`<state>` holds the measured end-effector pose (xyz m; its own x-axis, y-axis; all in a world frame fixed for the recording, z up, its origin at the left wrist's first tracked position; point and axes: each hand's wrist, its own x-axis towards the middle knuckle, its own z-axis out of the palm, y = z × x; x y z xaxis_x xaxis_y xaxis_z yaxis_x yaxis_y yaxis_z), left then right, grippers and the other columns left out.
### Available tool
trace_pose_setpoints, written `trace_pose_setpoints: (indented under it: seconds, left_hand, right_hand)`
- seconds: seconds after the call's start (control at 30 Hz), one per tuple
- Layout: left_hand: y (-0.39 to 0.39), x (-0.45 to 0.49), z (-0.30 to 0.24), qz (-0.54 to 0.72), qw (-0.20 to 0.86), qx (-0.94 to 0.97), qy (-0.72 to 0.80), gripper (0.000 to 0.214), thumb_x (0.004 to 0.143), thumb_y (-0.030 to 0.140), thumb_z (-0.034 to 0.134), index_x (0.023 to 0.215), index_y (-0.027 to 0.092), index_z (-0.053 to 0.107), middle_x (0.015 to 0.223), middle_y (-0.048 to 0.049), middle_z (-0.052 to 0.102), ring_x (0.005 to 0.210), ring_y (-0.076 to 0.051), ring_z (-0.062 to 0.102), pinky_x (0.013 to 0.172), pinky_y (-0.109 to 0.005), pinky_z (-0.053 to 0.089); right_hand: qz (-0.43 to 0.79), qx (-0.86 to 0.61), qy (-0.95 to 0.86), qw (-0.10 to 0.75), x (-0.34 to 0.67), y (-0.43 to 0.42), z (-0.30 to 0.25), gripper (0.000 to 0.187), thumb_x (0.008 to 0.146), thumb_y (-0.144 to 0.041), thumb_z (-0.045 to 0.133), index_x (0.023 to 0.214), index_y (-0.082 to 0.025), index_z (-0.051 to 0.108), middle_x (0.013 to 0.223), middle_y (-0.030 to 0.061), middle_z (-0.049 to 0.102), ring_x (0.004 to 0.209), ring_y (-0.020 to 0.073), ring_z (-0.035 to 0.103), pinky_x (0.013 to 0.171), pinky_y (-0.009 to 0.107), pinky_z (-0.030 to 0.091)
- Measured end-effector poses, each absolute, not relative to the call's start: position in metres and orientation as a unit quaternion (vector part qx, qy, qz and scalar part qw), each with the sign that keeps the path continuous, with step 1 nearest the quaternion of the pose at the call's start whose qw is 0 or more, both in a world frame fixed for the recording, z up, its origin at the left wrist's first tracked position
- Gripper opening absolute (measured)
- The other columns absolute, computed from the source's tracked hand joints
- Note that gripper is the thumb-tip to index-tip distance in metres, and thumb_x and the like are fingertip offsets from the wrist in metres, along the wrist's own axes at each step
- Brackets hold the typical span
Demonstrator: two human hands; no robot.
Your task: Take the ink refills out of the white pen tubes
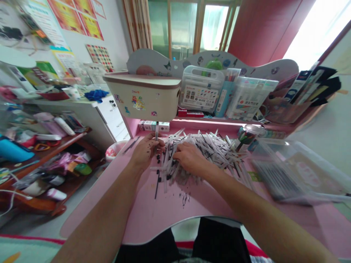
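- Gripping an upright pen [157, 132] between thumb and fingers, the left hand [148, 150] is near the back left part of the pink worktop [164, 215].
- Reaching into the pile of pens [212, 146], the right hand [190, 157] has curled fingers; I cannot tell whether they grasp one.
- Spreading across the rear middle of the worktop, the pile lies loose, its whitish, clear barrels crossing at many angles, and stretches toward the right edge.
- Lying just left of the pile, small black pieces [158, 159] form a rough line, with a dark thin rod [156, 187] nearer the front edge.
- Scattering between the pile and the curved front edge, tiny dark bits [185, 199] dot the surface.
- Resting near the left edge, dark slender sticks [131, 144] lie beyond the left hand.
- Standing toward the back right corner, a metal can [248, 136] is near a clear plastic box [326, 171], which sits along the right side with slim items inside.
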<state>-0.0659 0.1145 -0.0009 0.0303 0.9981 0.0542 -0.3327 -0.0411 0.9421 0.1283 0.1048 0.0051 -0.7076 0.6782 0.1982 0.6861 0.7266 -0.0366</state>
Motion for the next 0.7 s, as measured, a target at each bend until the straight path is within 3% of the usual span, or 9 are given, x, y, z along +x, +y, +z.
trace_pose_setpoints:
  seconds: [0.17,0.33,0.53,0.7]
  left_hand:
    - [0.114,-0.065,-0.002,0.562,0.58,0.438,0.395,0.029,0.06,0.013,0.061,0.089,0.015,0.059,0.068,0.0002,0.068,0.046,-0.008,0.051,0.042,-0.018,0.036]
    - [0.112,-0.063,-0.003,0.543,0.565,0.45,0.429,0.023,0.07,0.024,0.067,0.09,0.015,0.06,0.067,0.0,0.067,0.046,-0.007,0.049,0.042,-0.017,0.033]
    - [0.115,-0.06,-0.012,0.515,0.59,0.449,0.43,0.021,0.077,0.03,0.067,0.09,0.015,0.059,0.065,-0.0009,0.066,0.048,-0.01,0.053,0.045,-0.019,0.038]
    - [0.118,-0.058,-0.015,0.547,0.57,0.422,0.444,0.019,0.073,0.029,0.073,0.079,0.014,0.065,0.069,-0.0019,0.066,0.059,-0.011,0.059,0.053,-0.021,0.044]
  right_hand:
    - [-0.084,-0.345,-0.935,0.017,0.119,0.114,0.008,0.023,0.094,-0.018,0.053,0.097,-0.019,0.076,0.1,0.0121,0.065,0.096,0.0265,0.056,0.075,0.035,0.039]
    - [-0.1,-0.325,-0.94,0.004,0.116,0.121,0.006,0.021,0.094,-0.019,0.054,0.095,-0.016,0.075,0.098,0.0128,0.066,0.096,0.0265,0.057,0.076,0.035,0.04]
    - [-0.112,-0.279,-0.954,0.003,0.115,0.13,0.003,0.019,0.095,-0.018,0.054,0.096,-0.014,0.073,0.099,0.0116,0.067,0.098,0.0254,0.057,0.079,0.035,0.041]
    - [-0.115,-0.258,-0.959,0.002,0.117,0.135,0.0,0.02,0.097,-0.017,0.052,0.099,-0.012,0.071,0.099,0.0115,0.069,0.096,0.0237,0.057,0.078,0.035,0.042]
